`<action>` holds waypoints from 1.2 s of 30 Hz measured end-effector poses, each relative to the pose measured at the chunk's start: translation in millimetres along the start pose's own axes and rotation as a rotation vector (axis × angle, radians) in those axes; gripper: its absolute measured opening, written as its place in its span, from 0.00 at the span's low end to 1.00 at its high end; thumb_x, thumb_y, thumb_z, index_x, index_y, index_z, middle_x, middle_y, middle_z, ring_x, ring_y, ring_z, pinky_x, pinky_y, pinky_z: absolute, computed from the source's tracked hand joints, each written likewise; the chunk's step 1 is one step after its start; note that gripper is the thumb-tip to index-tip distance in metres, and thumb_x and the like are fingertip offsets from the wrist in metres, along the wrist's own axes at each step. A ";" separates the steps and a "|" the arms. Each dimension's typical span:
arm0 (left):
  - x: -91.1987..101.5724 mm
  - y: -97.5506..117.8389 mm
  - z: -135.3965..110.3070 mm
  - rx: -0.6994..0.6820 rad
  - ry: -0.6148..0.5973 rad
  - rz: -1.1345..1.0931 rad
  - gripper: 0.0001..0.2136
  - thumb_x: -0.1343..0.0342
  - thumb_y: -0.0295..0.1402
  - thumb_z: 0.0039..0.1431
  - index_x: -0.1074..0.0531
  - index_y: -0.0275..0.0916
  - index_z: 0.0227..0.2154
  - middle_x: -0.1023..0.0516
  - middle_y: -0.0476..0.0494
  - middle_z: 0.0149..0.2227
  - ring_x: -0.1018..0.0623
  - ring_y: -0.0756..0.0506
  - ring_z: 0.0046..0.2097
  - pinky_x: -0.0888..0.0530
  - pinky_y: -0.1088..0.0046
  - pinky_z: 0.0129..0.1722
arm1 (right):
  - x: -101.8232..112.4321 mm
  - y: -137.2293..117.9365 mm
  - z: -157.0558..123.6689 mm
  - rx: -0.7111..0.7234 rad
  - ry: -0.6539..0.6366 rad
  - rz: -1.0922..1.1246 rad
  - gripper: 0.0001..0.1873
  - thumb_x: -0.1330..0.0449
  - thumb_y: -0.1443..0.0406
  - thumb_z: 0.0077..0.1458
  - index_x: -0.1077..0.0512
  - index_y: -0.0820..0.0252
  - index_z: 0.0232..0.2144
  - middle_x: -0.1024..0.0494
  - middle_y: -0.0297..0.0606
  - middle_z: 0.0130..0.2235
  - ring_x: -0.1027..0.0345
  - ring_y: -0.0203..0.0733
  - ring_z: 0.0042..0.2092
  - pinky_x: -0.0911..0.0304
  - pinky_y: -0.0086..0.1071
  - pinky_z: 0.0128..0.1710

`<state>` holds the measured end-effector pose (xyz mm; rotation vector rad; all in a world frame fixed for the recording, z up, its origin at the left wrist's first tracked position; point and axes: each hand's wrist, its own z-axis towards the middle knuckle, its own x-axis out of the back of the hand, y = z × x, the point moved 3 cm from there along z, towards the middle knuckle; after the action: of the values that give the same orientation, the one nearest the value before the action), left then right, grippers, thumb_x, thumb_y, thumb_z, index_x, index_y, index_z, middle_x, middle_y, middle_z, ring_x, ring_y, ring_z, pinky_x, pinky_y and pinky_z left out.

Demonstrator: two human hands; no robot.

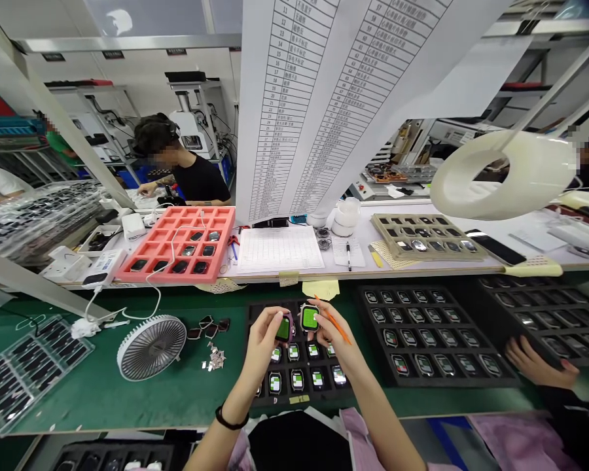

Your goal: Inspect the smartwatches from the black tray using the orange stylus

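My left hand [264, 335] is closed on a smartwatch [283, 329] with a pinkish case and a green lit screen. In my right hand [334, 329] is a second smartwatch [309, 318], silver-cased, its screen also green. An orange pen-like stick [334, 322] is tucked between the right fingers. Both watches are held close together, apart from each other, over a black foam tray [307, 396]. Several watch bodies with green and white screens, such as this watch [297, 379], sit in the tray's slots. My hands cover part of its upper rows.
Left of the tray lie loose watch parts [216, 356] and a small fan [152, 348]. A full black tray [434, 333] stands to the right, with another person's hand [540, 366] beyond it. A pink tray [177, 243] sits on the shelf; a paper list [319, 98] hangs ahead.
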<state>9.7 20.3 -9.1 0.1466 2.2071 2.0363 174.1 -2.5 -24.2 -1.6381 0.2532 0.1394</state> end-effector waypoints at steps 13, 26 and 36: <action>8.2 10.1 -2.1 -0.268 -0.214 0.274 0.21 0.41 0.30 0.54 0.35 0.43 0.52 0.26 0.40 0.50 0.24 0.43 0.47 0.25 0.66 0.45 | 1.9 1.5 -1.4 -0.042 -0.013 -0.028 0.22 0.43 0.51 0.57 0.30 0.53 0.50 0.32 0.32 0.30 0.44 0.30 0.22 0.53 0.28 0.19; -9.8 -0.3 8.4 -0.754 -0.286 1.012 0.26 0.46 0.18 0.50 0.34 0.41 0.53 0.25 0.39 0.51 0.27 0.38 0.52 0.31 0.58 0.48 | -8.9 -4.8 -12.1 0.092 -0.039 -0.371 0.24 0.43 0.53 0.57 0.30 0.53 0.54 0.24 0.38 0.36 0.31 0.47 0.39 0.36 0.40 0.43; -5.5 23.2 0.3 -0.744 -0.241 0.719 0.20 0.40 0.29 0.52 0.30 0.44 0.49 0.24 0.40 0.50 0.28 0.38 0.54 0.32 0.56 0.53 | -10.8 -17.8 -11.1 -0.108 -0.273 0.106 0.16 0.35 0.59 0.51 0.24 0.52 0.44 0.23 0.37 0.39 0.30 0.43 0.42 0.35 0.36 0.45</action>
<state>14.6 21.6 14.1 1.1425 1.2100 2.8339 167.4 -11.5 -3.4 -1.6910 0.1246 0.4606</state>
